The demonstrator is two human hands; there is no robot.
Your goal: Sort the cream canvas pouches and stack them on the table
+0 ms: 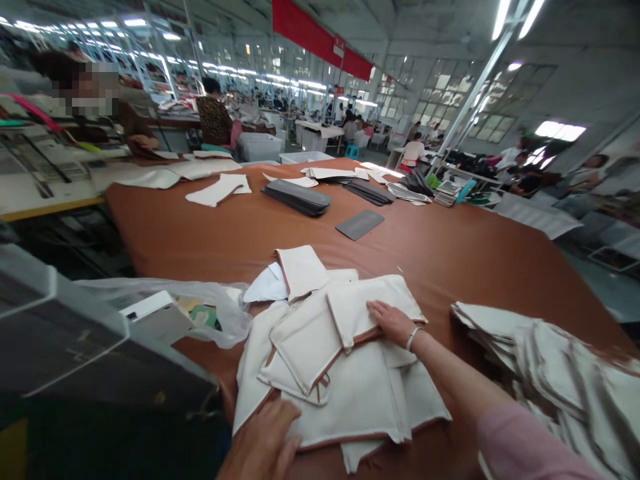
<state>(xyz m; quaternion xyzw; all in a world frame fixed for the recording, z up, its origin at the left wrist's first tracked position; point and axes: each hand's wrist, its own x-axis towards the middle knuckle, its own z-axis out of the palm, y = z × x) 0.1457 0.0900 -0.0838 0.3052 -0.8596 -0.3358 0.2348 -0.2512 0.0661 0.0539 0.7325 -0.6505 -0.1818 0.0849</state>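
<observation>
My right hand (393, 322), with a bracelet on the wrist and a pink sleeve (530, 447) behind it, lies flat on a cream fabric panel with brown edging (375, 307). That panel is part of a loose, overlapping pile of similar panels (345, 400) on the brown-topped cutting table (425, 267). My left hand (260, 443) is at the bottom of the view, its fingers against the pile's near left edge. Whether those fingers pinch the cloth is hidden. To the right of my arm lies a thick stack of cream panels (560, 373).
Stacks of dark grey pieces (296, 198) and cream cut pieces (219, 190) lie on the table's far side. A plastic bag (215, 313) and a translucent bin (60, 320) sit at left. Co-workers (214, 113) sit among workstations beyond.
</observation>
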